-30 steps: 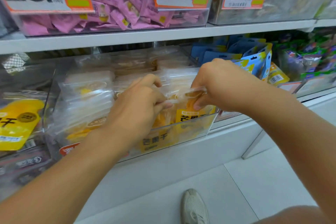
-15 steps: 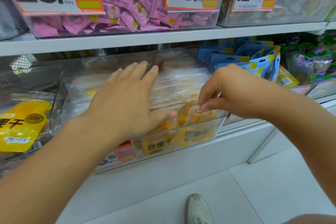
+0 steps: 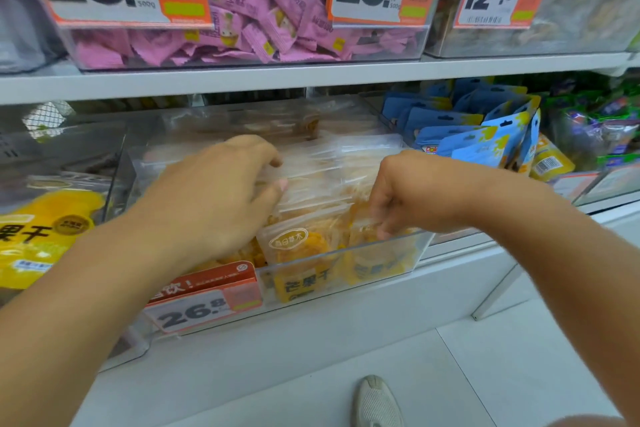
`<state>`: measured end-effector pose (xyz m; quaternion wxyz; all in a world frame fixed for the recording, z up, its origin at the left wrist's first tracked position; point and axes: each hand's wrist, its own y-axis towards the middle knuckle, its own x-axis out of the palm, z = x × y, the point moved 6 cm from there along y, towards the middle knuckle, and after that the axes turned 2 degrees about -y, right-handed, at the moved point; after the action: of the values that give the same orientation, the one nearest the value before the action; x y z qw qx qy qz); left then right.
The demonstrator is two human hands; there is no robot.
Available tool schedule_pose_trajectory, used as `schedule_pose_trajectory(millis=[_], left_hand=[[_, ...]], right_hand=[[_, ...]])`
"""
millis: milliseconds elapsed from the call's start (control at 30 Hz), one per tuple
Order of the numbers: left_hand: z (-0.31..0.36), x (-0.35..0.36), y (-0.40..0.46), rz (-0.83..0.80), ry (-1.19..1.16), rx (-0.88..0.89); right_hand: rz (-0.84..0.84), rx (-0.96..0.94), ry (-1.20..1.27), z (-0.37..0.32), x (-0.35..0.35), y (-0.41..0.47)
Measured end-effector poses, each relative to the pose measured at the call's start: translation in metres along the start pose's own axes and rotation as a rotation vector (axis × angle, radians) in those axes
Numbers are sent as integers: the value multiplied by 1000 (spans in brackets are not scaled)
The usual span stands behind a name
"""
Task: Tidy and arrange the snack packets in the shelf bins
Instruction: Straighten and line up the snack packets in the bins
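Note:
A clear plastic bin (image 3: pixel 388 248) on the lower shelf holds several rows of clear-and-yellow dried mango packets (image 3: pixel 298 246). My left hand (image 3: pixel 214 198) lies over the left part of the rows, fingers curled onto the packet tops. My right hand (image 3: pixel 412 198) is at the bin's front right, its fingers pinching the top of the front right mango packet (image 3: pixel 377 263). The packets under my left hand are hidden.
Left of the bin lie bigger yellow packets (image 3: pixel 38 239). To the right stand blue pouches (image 3: pixel 485 135) and green-purple packets (image 3: pixel 595 128). The upper shelf (image 3: pixel 311 74) carries a bin of pink sachets (image 3: pixel 263 28) with price tags. My shoe (image 3: pixel 375 402) is on the white floor.
My left hand opened flat over the packet rows, then curled its fingers onto their tops. My right hand stayed at the front right, still pinching a packet. The view shifted slightly.

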<state>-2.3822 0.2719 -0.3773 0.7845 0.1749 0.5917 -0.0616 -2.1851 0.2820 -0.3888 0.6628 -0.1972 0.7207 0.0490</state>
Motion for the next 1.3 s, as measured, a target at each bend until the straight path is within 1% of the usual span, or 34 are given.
schedule_pose_trajectory(millis=[33, 67, 100, 133, 167, 233, 267, 333, 433, 533, 600, 667, 700, 733, 833, 933, 967, 1067, 1100, 1133, 1167, 1200, 1233, 1267, 1300], left_hand=[[-4, -4, 0, 46, -17, 3], [-6, -8, 0, 73, -37, -6], [-9, -10, -1, 86, -46, -26], [-13, -12, 0, 93, -41, -59], [-17, -13, 0, 94, -27, -99], [-23, -13, 2, 81, -5, -171], [-24, -13, 3, 78, 1, -187], [-24, -12, 6, 74, -1, -194], [-24, -5, 9, 34, -53, -199], [-28, -2, 12, 19, -119, -233], [-32, -5, 12, 77, -138, -267], [-38, -12, 9, 200, -100, -292], [-42, -14, 8, 238, -72, -305], [-45, -14, 7, 240, -62, -318], [-53, -9, 10, 191, -140, -338], [-57, -9, 16, 196, -165, -321], [-58, -8, 18, 190, -191, -312], [-58, -8, 25, 174, -245, -260], [-59, -7, 27, 163, -249, -245], [-58, -6, 29, 136, -245, -233], [-57, -5, 31, 101, -228, -220], [-56, -5, 32, 77, -207, -207], [-55, -5, 32, 79, -196, -191], [-53, -7, 32, 92, -194, -176], [-51, -8, 32, 106, -191, -166]], right_hand=[[71, -25, 132, -2, -12, -4], [214, -51, 254, -3, -27, -6], [379, -70, 295, -4, -40, -7], [488, -79, 239, -7, -47, -3], [518, -72, 143, -12, -47, 5], [452, -34, -26, -21, -35, 23], [411, -6, -43, -22, -31, 30], [393, 19, -36, -22, -33, 35], [412, -17, 3, -26, -39, 39], [369, -48, 3, -33, -35, 47], [314, -71, -2, -34, -34, 51], [283, -76, 3, -33, -33, 53], [284, -77, 10, -33, -33, 53], [290, -77, 17, -33, -32, 54], [363, -124, 37, -37, -30, 54], [445, -156, 85, -39, -30, 52], [436, -158, 102, -37, -28, 52], [318, -160, 176, -31, -27, 52], [323, -155, 229, -27, -29, 52], [372, -148, 276, -23, -33, 52], [457, -134, 296, -18, -38, 52], [539, -117, 267, -16, -43, 52], [582, -106, 206, -17, -45, 53], [579, -89, 126, -19, -45, 56], [540, -78, 53, -21, -43, 61]])
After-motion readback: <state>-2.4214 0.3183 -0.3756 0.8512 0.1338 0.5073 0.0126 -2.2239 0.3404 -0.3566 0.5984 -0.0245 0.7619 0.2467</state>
